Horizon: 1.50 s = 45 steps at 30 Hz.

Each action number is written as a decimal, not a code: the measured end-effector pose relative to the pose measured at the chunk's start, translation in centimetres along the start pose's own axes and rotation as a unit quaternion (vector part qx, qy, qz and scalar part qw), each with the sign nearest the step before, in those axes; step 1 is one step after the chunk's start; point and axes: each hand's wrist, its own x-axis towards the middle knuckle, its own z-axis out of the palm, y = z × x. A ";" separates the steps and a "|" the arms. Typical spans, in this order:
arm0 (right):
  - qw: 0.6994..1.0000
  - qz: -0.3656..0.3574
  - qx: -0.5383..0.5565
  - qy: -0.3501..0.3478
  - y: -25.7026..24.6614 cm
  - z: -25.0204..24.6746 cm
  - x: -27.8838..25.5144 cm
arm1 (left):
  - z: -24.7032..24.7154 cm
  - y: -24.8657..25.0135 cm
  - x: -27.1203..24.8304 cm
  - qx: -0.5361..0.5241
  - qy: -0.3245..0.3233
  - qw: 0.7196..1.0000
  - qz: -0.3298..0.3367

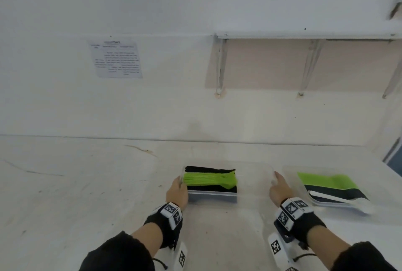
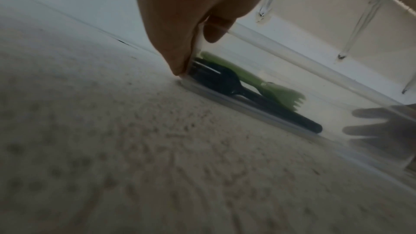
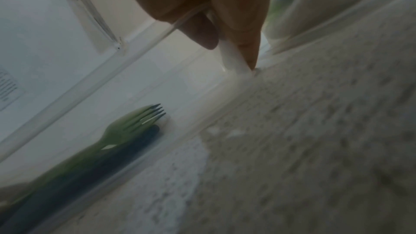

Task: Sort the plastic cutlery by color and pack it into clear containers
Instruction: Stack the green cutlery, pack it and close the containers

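While both hands (image 1: 177, 192) (image 1: 279, 190) pinch the clear box (image 1: 252, 183) of green and black forks (image 1: 210, 180), packing looks half-finished; next, steady placement on the bench (image 1: 87, 183).

Both hands forward, left (image 1: 177, 192); right (image 1: 279, 190); each pinching container wall.

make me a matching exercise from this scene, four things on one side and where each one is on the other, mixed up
Things
1. left hand
2. right hand
3. green forks
4. white spoon

Places
A. in the second container, off to the right
B. on the right end of the clear container
C. between black cutlery in the container held by both hands
D. on the left end of the clear container

Pairs: 1-D, 2-B, 3-C, 4-A
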 end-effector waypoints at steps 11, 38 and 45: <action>0.995 -0.005 -0.097 -0.016 -1.2 0.9 0.1 | -1.0 -0.6 0.5 0.007 -0.004 1.000 0.021; 0.980 -0.072 -0.078 -0.168 -14.2 24.0 -13.3 | -28.2 -14.9 8.3 -0.021 0.135 0.990 -0.042; 0.982 -0.071 -0.076 -0.161 -12.9 24.4 -14.0 | -27.8 -17.2 9.3 -0.086 0.100 0.990 -0.043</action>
